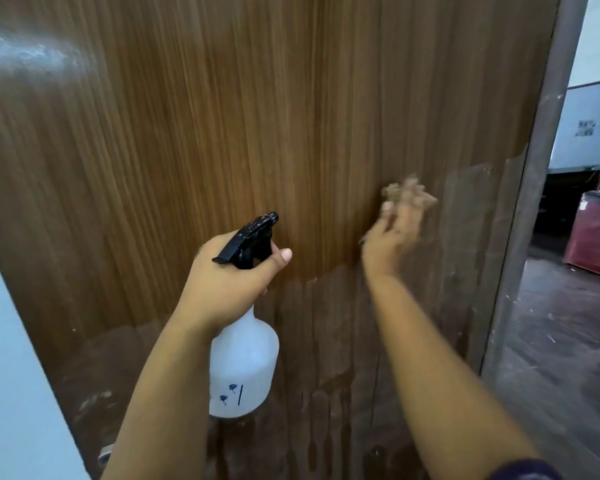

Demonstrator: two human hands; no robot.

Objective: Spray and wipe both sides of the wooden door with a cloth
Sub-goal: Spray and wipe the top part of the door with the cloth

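the wooden door (pixel 222 116) fills almost the whole view, its brown grain running up and down. the lower part looks darker and wet, with streaks running down, and the upper part looks dry. at the right its edge stands beside a grey frame (pixel 534 202), and past the frame a dark floor (pixel 551 341) and a red box (pixel 596 233) are visible in the next room. the white spray bottle (pixel 243 362) hangs in front of the door, near its middle, with a black trigger head on top. the left hand (pixel 229 282) grips the bottle neck, its fingers curled round it and the thumb pointing forward. the right hand (pixel 392 237) is blurred; it presses a small brownish cloth (pixel 409 194) against the door, right of the bottle, but i cannot tell how its fingers lie.
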